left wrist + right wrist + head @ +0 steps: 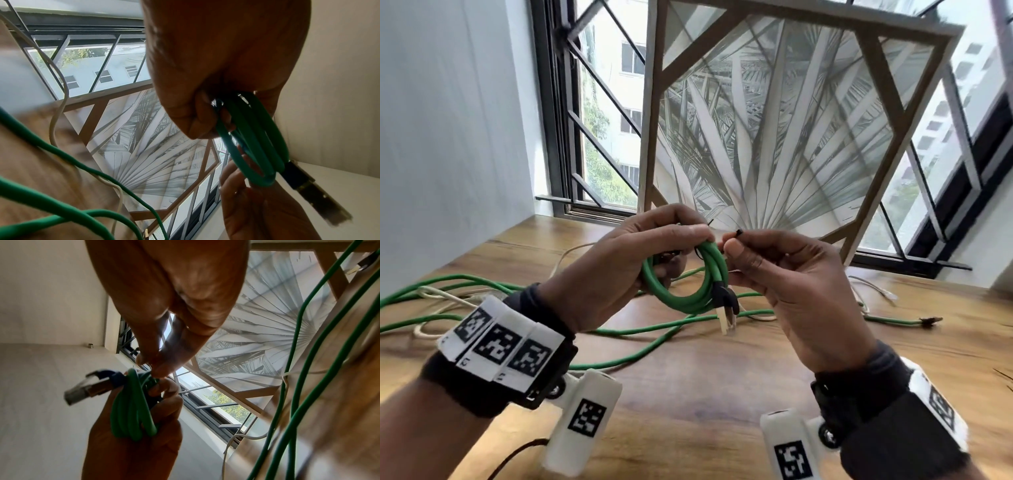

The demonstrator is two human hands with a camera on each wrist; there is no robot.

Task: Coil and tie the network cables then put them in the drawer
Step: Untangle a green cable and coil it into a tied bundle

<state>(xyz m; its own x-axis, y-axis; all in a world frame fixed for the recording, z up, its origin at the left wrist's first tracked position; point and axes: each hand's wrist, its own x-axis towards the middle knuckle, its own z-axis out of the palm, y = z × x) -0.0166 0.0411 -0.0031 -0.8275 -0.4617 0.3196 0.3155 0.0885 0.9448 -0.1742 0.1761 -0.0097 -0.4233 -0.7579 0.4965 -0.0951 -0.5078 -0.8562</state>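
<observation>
A small coil of green network cable point(688, 287) point(257, 142) point(131, 410) is held above the wooden table. My left hand point(654, 246) grips the coil at its top, fingers curled round the loops. The coil's plug point(726, 320) point(82, 389) with its dark boot hangs at the lower right. My right hand point(743, 253) pinches a thin black tie point(738, 233) at the coil's upper right side. A second end of the tie point(710, 222) sticks up by my left fingers. More green cable point(482, 284) lies loose on the table behind.
A cream cable point(441, 298) is tangled with the loose green cable on the wooden table point(688, 394). A framed palm-leaf picture point(784, 120) leans against the barred window point(602, 120) at the back. A white wall point(448, 137) stands left. No drawer is in view.
</observation>
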